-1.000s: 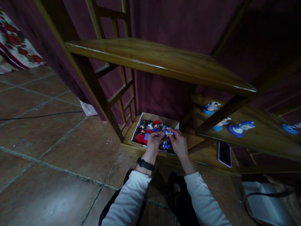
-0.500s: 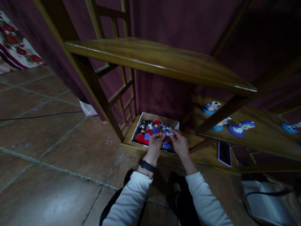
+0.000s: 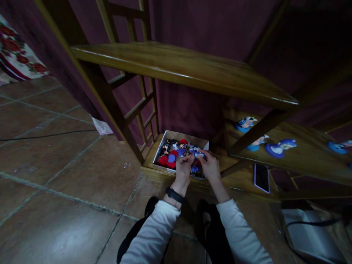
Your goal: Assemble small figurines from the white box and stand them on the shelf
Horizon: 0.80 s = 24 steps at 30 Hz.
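Note:
A shallow white box on the low wooden shelf holds several small figurines with red and purple round bases. Over its front right part, my right hand pinches a purple-and-white figurine between thumb and fingers. My left hand is close beside it, fingertips pressed together near the figurine. Whatever those fingertips hold, if anything, is too small to make out. Both hands partly cover the box's front right side.
A wooden shelf board spans above the box. On the right-hand shelf stand several figurines, including a purple one and a blue one. A phone lies below them. A white box sits at lower right.
My left hand has shifted slightly to the right and down. The right hand stays nearly in place with the figurine. The whole view has moved a little.

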### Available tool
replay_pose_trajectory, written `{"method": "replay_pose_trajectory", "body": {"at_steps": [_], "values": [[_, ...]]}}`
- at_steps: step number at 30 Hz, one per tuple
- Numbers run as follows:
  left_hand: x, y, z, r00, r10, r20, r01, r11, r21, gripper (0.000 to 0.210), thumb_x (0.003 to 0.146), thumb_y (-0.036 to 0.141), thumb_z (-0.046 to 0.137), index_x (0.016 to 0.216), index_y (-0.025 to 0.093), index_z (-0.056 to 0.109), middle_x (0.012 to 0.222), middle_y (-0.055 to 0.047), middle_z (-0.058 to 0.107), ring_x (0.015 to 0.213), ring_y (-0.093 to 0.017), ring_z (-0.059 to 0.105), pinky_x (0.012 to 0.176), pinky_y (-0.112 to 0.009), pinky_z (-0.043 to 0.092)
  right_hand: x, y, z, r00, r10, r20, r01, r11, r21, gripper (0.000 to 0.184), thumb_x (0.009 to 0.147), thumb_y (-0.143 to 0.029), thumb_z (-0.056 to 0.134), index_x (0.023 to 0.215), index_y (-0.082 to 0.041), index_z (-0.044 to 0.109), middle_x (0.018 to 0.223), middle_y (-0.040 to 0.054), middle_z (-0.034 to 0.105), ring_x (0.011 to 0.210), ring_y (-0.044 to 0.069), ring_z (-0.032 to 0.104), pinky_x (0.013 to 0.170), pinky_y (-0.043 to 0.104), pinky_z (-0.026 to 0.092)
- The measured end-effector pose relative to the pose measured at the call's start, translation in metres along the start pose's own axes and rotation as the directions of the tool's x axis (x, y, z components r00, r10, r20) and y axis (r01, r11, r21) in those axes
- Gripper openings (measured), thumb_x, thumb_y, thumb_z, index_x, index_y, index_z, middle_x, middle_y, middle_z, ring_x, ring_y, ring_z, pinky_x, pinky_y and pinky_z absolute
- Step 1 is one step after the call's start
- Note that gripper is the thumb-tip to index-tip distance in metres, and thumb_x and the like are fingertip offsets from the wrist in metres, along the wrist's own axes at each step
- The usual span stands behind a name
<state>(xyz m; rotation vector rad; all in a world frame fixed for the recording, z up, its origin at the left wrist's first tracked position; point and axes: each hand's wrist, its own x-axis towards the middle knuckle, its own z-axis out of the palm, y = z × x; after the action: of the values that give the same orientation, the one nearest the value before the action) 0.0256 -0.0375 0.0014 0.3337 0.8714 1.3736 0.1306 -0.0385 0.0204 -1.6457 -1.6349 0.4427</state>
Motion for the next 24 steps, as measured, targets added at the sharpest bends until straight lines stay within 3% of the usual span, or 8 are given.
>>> {"method": "replay_pose_trajectory", "body": {"at_steps": [8, 11, 14, 19, 24], "values": [[0.007, 0.009, 0.000, 0.999, -0.034, 0.022, 0.032, 0.996, 0.082, 0.026, 0.051, 0.023, 0.080, 0.063, 0.011, 0.061, 0.060, -0.001, 0.061, 0.058, -0.010, 0.057, 0.063, -0.025, 0.048, -0.003, -0.008, 0.003, 0.999, -0.016, 0.034, 0.018, 0.998, -0.059, 0.034, 0.083, -0.025, 0.044, 0.114, -0.028, 0.058, 0.109, 0.0056, 0.060, 0.092, 0.021, 0.061, 0.080, 0.034, 0.047], [0.013, 0.014, 0.000, 0.999, -0.040, 0.014, 0.038, 0.996, 0.083, 0.023, 0.052, 0.018, 0.079, 0.063, 0.011, 0.060, 0.058, 0.001, 0.060, 0.054, -0.009, 0.056, 0.060, -0.023, 0.048, -0.003, -0.007, 0.004, 0.999, -0.042, 0.033, 0.041, 0.998, 0.057, 0.041, 0.082, -0.028, 0.048, 0.123, -0.029, 0.050, 0.115, 0.0056, 0.059, 0.100, 0.022, 0.059, 0.085, 0.035, 0.046], [0.018, 0.017, -0.001, 0.990, -0.142, -0.013, 0.141, 0.990, -0.008, 0.016, 0.060, 0.014, 0.074, 0.065, 0.012, 0.060, 0.060, -0.001, 0.062, 0.057, -0.011, 0.058, 0.062, -0.026, 0.051, -0.001, 0.001, 0.007, 0.999, 0.007, 0.037, -0.017, 0.966, 0.259, 0.051, 0.079, -0.031, 0.054, 0.129, -0.029, 0.043, 0.113, 0.0039, 0.061, 0.098, 0.020, 0.060, 0.085, 0.034, 0.046], [0.020, 0.018, 0.000, 0.943, -0.331, -0.033, 0.321, 0.933, -0.162, 0.008, 0.072, 0.005, 0.063, 0.071, 0.012, 0.060, 0.068, -0.004, 0.064, 0.062, -0.012, 0.062, 0.066, -0.028, 0.054, 0.003, 0.017, 0.016, 0.989, 0.113, 0.097, -0.143, 0.901, 0.409, 0.033, 0.075, -0.034, 0.057, 0.107, -0.025, 0.060, 0.098, 0.0019, 0.066, 0.088, 0.018, 0.061, 0.082, 0.033, 0.047], [0.016, 0.016, 0.001, 0.945, -0.326, -0.025, 0.322, 0.942, -0.098, 0.009, 0.075, 0.004, 0.058, 0.070, 0.012, 0.060, 0.067, -0.004, 0.064, 0.062, -0.012, 0.063, 0.066, -0.028, 0.055, 0.007, 0.022, 0.020, 0.984, 0.142, 0.103, -0.174, 0.876, 0.450, 0.026, 0.073, -0.033, 0.059, 0.097, -0.024, 0.062, 0.097, 0.0009, 0.065, 0.086, 0.017, 0.061, 0.082, 0.032, 0.046]]}}
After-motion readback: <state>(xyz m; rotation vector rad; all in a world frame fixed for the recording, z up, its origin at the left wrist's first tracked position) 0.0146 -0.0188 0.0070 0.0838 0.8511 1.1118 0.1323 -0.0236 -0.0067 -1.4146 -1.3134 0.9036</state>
